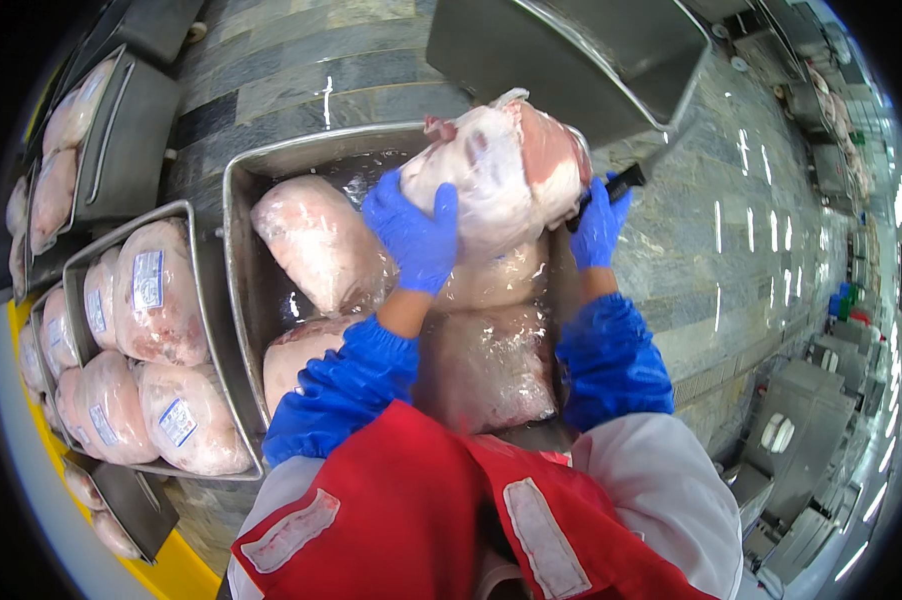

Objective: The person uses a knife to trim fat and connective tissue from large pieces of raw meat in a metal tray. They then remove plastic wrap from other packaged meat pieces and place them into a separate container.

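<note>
My left hand [411,230], in a blue glove, grips the left side of a large piece of meat [496,170] with pale fat and reddish muscle, raised over a steel tub [236,230]. On the meat's right side, my right hand [597,228], also gloved, is closed on a black-handled knife [626,182], its blade pointing up and outward. Below, the tub holds several large pale meat pieces, among them one at the left [321,245] and one at the lower right [486,365], both glossy. The knife's handle is partly hidden by my fingers.
At left, steel bins [199,260] hold bagged, labelled meat [156,290] beside a yellow strip [186,570]. An empty steel cart [516,50] stands beyond the tub. Grey tiled floor [741,240] stretches right toward more carts and steel equipment [801,410].
</note>
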{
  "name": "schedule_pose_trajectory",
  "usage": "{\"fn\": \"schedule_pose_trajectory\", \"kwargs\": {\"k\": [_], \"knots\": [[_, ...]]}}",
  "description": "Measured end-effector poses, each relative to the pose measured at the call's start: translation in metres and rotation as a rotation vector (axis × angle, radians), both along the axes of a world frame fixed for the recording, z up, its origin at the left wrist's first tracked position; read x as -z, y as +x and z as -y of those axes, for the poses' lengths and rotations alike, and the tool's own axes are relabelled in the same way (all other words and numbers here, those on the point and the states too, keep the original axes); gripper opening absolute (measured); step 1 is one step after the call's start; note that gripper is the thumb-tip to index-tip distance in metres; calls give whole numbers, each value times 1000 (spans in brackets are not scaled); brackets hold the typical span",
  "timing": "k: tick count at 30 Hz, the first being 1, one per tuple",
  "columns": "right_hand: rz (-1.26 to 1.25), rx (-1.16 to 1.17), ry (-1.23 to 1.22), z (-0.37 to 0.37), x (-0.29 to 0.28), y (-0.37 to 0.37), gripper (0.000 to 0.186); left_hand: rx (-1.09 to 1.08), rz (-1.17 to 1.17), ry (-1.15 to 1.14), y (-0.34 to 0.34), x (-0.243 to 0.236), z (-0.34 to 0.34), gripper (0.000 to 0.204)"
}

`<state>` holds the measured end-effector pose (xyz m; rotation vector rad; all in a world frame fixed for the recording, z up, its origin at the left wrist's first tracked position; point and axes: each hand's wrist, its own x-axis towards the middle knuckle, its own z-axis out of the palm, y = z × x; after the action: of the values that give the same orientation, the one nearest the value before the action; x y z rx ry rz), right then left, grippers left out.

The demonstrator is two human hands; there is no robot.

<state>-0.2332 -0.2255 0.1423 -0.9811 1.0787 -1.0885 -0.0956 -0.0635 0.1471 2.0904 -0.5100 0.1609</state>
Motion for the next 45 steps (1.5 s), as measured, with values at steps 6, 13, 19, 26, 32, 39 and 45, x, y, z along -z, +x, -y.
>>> {"fn": "schedule_pose_trajectory", "kwargs": {"k": [6, 13, 19, 26, 32, 39, 45], "knots": [[-190, 48, -168, 36, 27, -19, 42, 131, 245, -37, -1, -14, 67, 46], [-359, -125, -129, 8, 73, -43, 32, 518, -224, 461, -57, 48, 79, 51], [-308, -229, 45, -26, 68, -12, 33, 671, 179, 778, -65, 74, 63, 50], [-476, -339, 52, -76, 52, -76, 30, 777, 168, 697, -42, 70, 37, 51], [-503, -304, 227, -111, 109, -149, 38, 738, 227, 485, -97, 28, 38, 53], [-339, -408, 191, -64, 112, -113, 36, 1099, -33, 256, -149, 28, -23, 34], [-168, -407, 322, -30, 193, -72, 31, 857, -571, 560, -138, 102, -48, 32]]}}
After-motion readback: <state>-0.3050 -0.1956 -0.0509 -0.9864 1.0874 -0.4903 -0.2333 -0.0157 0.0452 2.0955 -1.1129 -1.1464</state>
